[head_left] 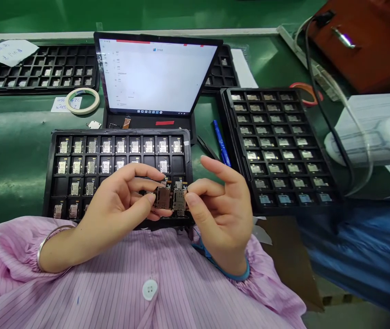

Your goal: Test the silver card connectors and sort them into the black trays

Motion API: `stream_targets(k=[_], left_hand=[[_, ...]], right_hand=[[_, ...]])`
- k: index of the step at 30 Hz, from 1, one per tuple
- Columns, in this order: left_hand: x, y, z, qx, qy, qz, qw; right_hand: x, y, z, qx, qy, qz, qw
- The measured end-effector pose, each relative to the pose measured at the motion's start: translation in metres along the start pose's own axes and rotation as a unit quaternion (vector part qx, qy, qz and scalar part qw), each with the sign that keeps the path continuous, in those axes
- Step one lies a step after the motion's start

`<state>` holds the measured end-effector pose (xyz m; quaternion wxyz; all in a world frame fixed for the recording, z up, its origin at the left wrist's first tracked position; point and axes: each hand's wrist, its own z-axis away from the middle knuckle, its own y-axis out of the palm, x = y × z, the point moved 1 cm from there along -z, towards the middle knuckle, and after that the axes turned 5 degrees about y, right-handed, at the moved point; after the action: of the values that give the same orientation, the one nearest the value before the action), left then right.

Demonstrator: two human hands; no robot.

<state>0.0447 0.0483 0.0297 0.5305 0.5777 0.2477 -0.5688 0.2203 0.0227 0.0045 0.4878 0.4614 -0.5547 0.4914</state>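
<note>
My left hand (119, 198) pinches a small circuit board with a dark metal plate (163, 198) between thumb and fingers. Close beside it, the thumb and index finger of my right hand (220, 205) are closed on the edge of a second small circuit board with a lighter, slotted metal cover (179, 200). Whether the two boards touch, I cannot tell. Both hands are above the near black compartment tray (49, 183), whose pockets hold many similar boards. My left hand and forearm hide part of its lower rows.
A laptop (160, 77) stands behind the near tray. On the right is a stack of filled black trays (229, 151), with a blue pen (220, 144) and tweezers (208, 148) beside it. A tape roll (95, 103) and another tray (95, 68) lie back left. Cables (335, 132) hang at right.
</note>
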Motion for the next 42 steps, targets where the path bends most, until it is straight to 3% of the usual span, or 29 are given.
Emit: stream_targets(k=[17,42], left_hand=[[0.0025,0.0011,-0.0021,-0.016,0.026,-0.043,0.999],[0.0041,-0.0037,-0.0051,-0.005,-0.01,-0.03,0.999]], right_hand=[[-0.0013,-0.001,-0.0015,0.004,-0.043,-0.003,0.999],[-0.0029,0.002,-0.0038,-0.007,-0.017,0.009,1.0]])
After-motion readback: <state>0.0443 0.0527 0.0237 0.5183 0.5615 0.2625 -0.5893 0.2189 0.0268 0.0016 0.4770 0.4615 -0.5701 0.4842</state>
